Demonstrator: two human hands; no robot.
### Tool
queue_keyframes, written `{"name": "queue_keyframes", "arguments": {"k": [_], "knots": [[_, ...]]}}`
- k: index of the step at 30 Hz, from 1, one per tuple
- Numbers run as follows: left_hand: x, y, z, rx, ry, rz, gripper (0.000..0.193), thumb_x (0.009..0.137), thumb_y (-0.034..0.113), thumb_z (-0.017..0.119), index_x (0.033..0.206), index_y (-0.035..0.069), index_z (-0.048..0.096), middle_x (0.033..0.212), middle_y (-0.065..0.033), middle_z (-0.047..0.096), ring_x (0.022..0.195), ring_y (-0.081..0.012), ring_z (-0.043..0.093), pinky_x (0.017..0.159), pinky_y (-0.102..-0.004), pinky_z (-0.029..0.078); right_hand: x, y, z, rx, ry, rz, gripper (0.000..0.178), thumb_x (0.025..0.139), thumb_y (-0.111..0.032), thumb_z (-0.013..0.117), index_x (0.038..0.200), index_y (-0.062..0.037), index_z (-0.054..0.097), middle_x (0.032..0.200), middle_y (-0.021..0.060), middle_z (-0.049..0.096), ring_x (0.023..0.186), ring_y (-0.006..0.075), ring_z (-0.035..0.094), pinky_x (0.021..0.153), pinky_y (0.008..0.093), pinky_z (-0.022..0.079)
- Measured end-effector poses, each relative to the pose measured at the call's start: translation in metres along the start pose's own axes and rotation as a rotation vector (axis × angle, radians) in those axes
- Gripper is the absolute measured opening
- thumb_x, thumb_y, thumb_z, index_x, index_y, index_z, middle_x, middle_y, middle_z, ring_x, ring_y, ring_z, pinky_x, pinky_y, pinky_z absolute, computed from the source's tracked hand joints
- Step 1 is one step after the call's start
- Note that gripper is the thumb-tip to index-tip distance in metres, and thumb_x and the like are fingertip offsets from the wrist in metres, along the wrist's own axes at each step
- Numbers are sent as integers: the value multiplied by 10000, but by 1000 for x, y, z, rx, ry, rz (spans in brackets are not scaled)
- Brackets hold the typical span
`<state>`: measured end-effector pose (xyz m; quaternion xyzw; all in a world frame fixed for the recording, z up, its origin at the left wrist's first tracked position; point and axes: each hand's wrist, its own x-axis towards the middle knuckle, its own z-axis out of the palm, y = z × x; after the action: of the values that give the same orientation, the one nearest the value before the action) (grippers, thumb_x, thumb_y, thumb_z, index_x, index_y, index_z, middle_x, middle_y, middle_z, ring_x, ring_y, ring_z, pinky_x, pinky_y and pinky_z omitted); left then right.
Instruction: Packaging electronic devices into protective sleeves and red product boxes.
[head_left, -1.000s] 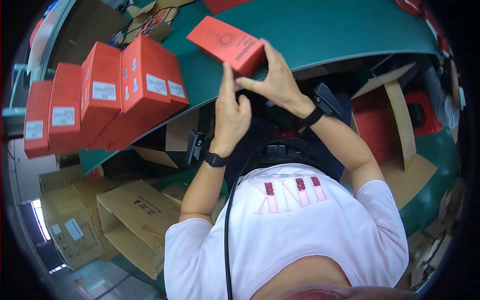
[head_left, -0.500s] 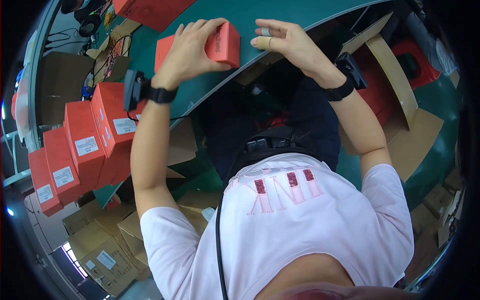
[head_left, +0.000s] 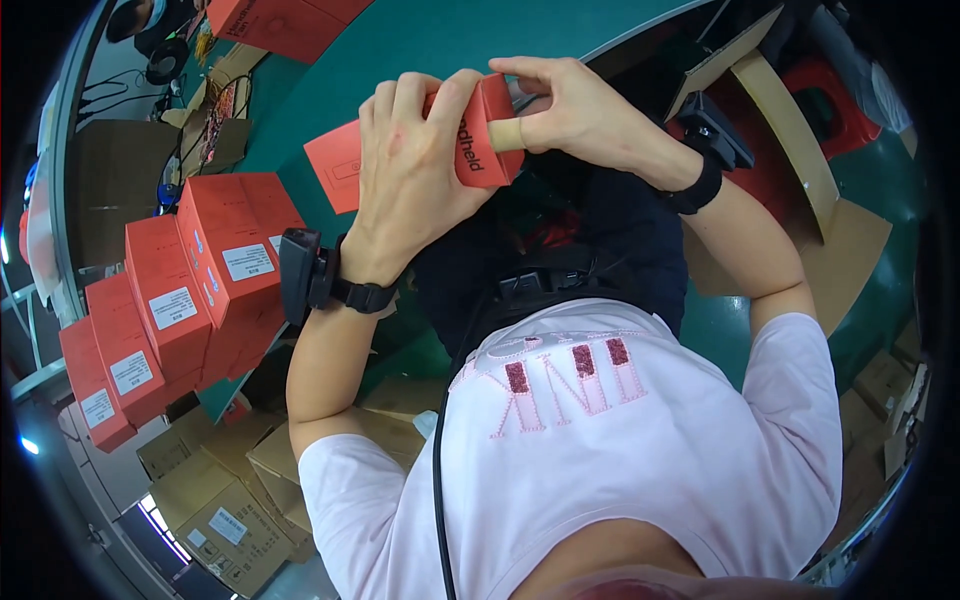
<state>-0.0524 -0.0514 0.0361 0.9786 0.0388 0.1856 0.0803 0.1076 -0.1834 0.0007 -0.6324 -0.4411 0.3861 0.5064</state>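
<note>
A red carton (head_left: 333, 168) with dark print is held tilted over the front edge of the green table. My left hand (head_left: 410, 145) wraps across its upper side, fingers curled over the far edge. At the carton's right end, my right hand (head_left: 590, 115) has its thumb, in a tan finger cover, on the front face and its fingers around the far side. A pale band circles one right finger. The carton's end and some fingertips are partly hidden behind this hand. Each wrist wears a black strap with a small black device.
Several red cartons (head_left: 170, 290) with white labels stand in a row at the left. Another red carton (head_left: 290, 25) lies at the back of the green table (head_left: 430, 40). Brown cardboard boxes (head_left: 225, 510) are at the lower left; an open one (head_left: 850, 260) and a red stool (head_left: 825, 105) are right.
The carton has come nearer to me and tilted, with my left hand on it. My right hand, apart from it before, has closed onto its right end.
</note>
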Motion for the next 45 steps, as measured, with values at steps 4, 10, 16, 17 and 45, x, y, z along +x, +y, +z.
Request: {"name": "queue_keyframes", "arguments": {"k": [4,10,16,17,45], "knots": [[-3,-1,-3,16,-26,7,792,612,214,890,1319,100,551,1175,-133,548,1076,-343,523,919,-458,428,4,11,5,-33,-53,-42,745,874,-268,768,1459,64,447,1208,172,642,1056,197,648,944,321,536],[0,-12,-1,-12,-129,93,762,608,206,883,1293,91,568,1099,-90,608,1028,-306,579,930,-434,439,8,28,-4,-19,-200,-86,601,936,-237,695,1434,23,483,1239,158,636,1127,201,628,1009,343,514],[3,-12,-2,18,-190,57,753,610,249,890,1277,97,577,1044,-80,621,988,-288,591,890,-413,440,6,31,-1,-7,-189,-78,554,946,-218,673,1429,-9,500,1240,160,639,1122,208,633,1019,351,507],[3,-12,-2,18,-193,58,753,610,249,890,1277,97,577,1044,-80,621,988,-288,591,890,-413,440,6,34,1,2,-175,-92,537,948,-210,665,1421,-14,505,1237,162,642,1117,205,636,1013,351,508],[6,-20,-6,6,-383,25,914,550,343,949,1339,132,539,1136,-78,610,1068,-303,569,962,-425,413,-11,45,13,-93,42,-145,430,939,-343,679,1264,-84,566,1034,98,701,873,159,641,721,295,526]]}}
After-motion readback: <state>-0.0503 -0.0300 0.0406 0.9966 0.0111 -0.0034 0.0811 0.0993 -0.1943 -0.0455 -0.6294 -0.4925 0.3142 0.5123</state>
